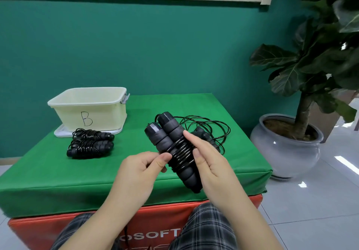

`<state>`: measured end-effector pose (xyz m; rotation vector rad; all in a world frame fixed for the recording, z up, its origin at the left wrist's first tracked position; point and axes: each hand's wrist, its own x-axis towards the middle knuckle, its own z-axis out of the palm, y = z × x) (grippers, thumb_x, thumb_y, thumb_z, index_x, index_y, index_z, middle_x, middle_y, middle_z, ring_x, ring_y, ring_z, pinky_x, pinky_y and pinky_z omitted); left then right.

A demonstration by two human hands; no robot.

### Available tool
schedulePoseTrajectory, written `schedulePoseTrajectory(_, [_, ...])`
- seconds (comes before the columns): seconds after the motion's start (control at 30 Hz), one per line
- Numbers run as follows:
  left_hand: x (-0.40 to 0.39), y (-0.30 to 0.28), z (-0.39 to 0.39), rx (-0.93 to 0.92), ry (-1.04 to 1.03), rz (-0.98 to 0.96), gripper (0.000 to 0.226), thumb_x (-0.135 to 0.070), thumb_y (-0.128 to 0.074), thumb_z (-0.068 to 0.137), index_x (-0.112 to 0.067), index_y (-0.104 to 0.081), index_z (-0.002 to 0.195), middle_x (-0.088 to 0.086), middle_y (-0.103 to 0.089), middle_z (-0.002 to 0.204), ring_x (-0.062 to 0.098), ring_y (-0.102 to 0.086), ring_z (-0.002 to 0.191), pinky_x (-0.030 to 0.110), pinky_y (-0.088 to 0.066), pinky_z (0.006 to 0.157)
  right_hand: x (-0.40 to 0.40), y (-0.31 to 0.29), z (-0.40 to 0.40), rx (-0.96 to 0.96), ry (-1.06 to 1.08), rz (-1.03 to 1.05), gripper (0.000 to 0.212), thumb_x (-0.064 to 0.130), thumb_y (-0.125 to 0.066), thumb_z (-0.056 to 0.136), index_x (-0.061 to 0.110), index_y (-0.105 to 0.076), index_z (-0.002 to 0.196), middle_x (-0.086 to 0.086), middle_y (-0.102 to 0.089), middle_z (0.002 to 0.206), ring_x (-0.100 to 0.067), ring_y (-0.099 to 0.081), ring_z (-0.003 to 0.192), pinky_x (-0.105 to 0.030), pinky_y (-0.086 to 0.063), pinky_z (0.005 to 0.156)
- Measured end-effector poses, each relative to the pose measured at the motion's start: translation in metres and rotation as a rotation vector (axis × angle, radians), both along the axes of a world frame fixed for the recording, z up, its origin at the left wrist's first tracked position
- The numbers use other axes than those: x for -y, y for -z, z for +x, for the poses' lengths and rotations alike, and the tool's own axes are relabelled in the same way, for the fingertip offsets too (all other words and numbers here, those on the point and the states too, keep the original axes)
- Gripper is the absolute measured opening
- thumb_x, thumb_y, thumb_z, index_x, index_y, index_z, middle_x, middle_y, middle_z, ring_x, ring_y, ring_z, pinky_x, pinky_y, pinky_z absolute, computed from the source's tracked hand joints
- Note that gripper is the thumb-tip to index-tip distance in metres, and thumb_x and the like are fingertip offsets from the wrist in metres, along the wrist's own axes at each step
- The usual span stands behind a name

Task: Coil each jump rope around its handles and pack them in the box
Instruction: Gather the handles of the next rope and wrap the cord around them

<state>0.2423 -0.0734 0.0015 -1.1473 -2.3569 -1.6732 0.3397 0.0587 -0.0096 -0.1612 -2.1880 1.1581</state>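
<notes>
The green padded desk (58,181) sits on an orange block w/ the cream plastic box marked "B" (89,111) at its far left, standing on a white lid (60,133). The box looks empty from here, tho its floor is hidden. Just in front of it lie two finished black rope bundles (90,143), touching each other, not yet packed. At the desk's far right a loose black jump rope (206,129) sprawls in open loops, still uncoiled.

The person holds the black foam-handled jump rope being wound (174,148) above the desk's middle, both handles side by side, tilted up-left, cord wrapped round their mid-section.

Risks, as I judge them: the last turns probably spring loose if the free end isn't tucked, since the cord looks stiff and glossy. The two handles may also slide apart if the squeeze eases, dropping the coils. The loose loops behind could snag on the bundle as it's lifted toward the box.

Right hand (211,164): grip closed on the bundle from the right, index finger stretched along the top turns, thumb pressing the coils. Left hand (139,170): thumb & fingers pinch at the coil's left edge, likely on the cord end, tho I can't tell for sure.
</notes>
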Motion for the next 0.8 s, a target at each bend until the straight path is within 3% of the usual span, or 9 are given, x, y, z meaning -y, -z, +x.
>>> schedulePoseTrajectory(0.07, [0.003, 0.003, -0.003, 0.0, -0.026, 0.014, 0.046, -0.048, -0.06, 0.078, -0.012, -0.059, 0.049, -0.005, -0.023, 0.033, 0.008, -0.023, 0.034, 0.019, -0.016, 0.039, 0.001, 0.0, 0.001, 0.085, -0.026, -0.008, 0.038, 0.038, -0.04, 0.094, 0.055, -0.037, 0.128, 0.034, -0.041, 0.13, 0.014, -0.037, 0.123, -0.009, -0.027, 0.1])
schedulePoseTrajectory(0.13, [0.003, 0.005, -0.003, -0.014, -0.035, 0.006, 0.05, -0.056, -0.061, 0.076, -0.013, -0.061, 0.051, -0.005, -0.023, 0.034, 0.009, -0.023, 0.035, 0.02, -0.015, 0.04, 0.003, 0.0, 0.003, 0.162, -0.019, 0.033, 0.055, 0.051, -0.052, 0.084, 0.052, -0.031, 0.135, 0.037, -0.035, 0.133, 0.016, -0.033, 0.125, -0.012, -0.028, 0.103])
schedulePoseTrajectory(0.2, [0.001, 0.006, -0.001, -0.038, -0.037, -0.011, 0.051, -0.056, -0.061, 0.075, -0.013, -0.06, 0.048, -0.007, -0.034, 0.033, 0.008, -0.033, 0.037, 0.018, -0.022, 0.041, 0.004, 0.0, 0.003, 0.234, 0.024, 0.152, 0.081, 0.056, -0.062, 0.075, 0.045, -0.021, 0.143, 0.033, -0.03, 0.139, 0.013, -0.028, 0.128, -0.016, -0.028, 0.105])
schedulePoseTrajectory(0.27, [-0.002, 0.008, 0.001, -0.053, -0.038, -0.017, 0.043, -0.052, -0.055, 0.073, -0.017, -0.059, 0.049, -0.015, -0.048, 0.04, 0.002, -0.045, 0.046, 0.015, -0.03, 0.047, 0.004, 0.003, 0.003, 0.27, 0.081, 0.249, 0.093, 0.053, -0.069, 0.072, 0.039, -0.014, 0.146, 0.028, -0.027, 0.142, 0.008, -0.026, 0.13, -0.018, -0.028, 0.106])
schedulePoseTrajectory(0.43, [-0.005, 0.011, 0.003, -0.118, 0.025, -0.047, 0.031, -0.051, -0.043, 0.074, -0.031, -0.055, 0.055, -0.02, -0.061, 0.075, -0.003, -0.054, 0.067, 0.01, -0.036, 0.058, 0.001, 0.008, 0.001, 0.178, 0.145, 0.291, 0.086, 0.038, -0.071, 0.076, 0.042, -0.017, 0.142, 0.025, -0.029, 0.14, 0.005, -0.032, 0.126, -0.018, -0.033, 0.1])
schedulePoseTrajectory(0.57, [-0.004, 0.011, -0.001, -0.188, 0.101, -0.068, 0.032, -0.047, -0.044, 0.089, -0.035, -0.052, 0.061, -0.021, -0.058, 0.077, -0.002, -0.052, 0.071, 0.008, -0.035, 0.061, 0.0, 0.01, 0.0, 0.082, 0.198, 0.281, 0.073, 0.032, -0.074, 0.073, 0.039, -0.032, 0.133, 0.019, -0.038, 0.131, 0.004, -0.041, 0.116, -0.015, -0.035, 0.092])
schedulePoseTrajectory(0.63, [-0.004, 0.012, -0.002, -0.226, 0.148, -0.114, 0.026, -0.04, -0.038, 0.087, -0.035, -0.049, 0.064, -0.022, -0.054, 0.078, -0.001, -0.05, 0.071, 0.009, -0.034, 0.062, -0.002, 0.011, 0.0, 0.054, 0.231, 0.284, 0.069, 0.031, -0.076, 0.071, 0.033, -0.038, 0.128, 0.014, -0.037, 0.125, 0.002, -0.042, 0.109, -0.013, -0.034, 0.086])
schedulePoseTrajectory(0.8, [-0.001, 0.01, -0.004, -0.301, 0.206, -0.195, 0.022, -0.035, -0.034, 0.088, -0.034, -0.044, 0.068, -0.02, -0.049, 0.08, 0.002, -0.047, 0.072, 0.012, -0.034, 0.063, -0.002, 0.011, 0.001, 0.055, 0.254, 0.265, 0.066, 0.038, -0.074, 0.071, 0.03, -0.038, 0.126, 0.013, -0.037, 0.12, 0.002, -0.043, 0.105, -0.019, -0.04, 0.083])
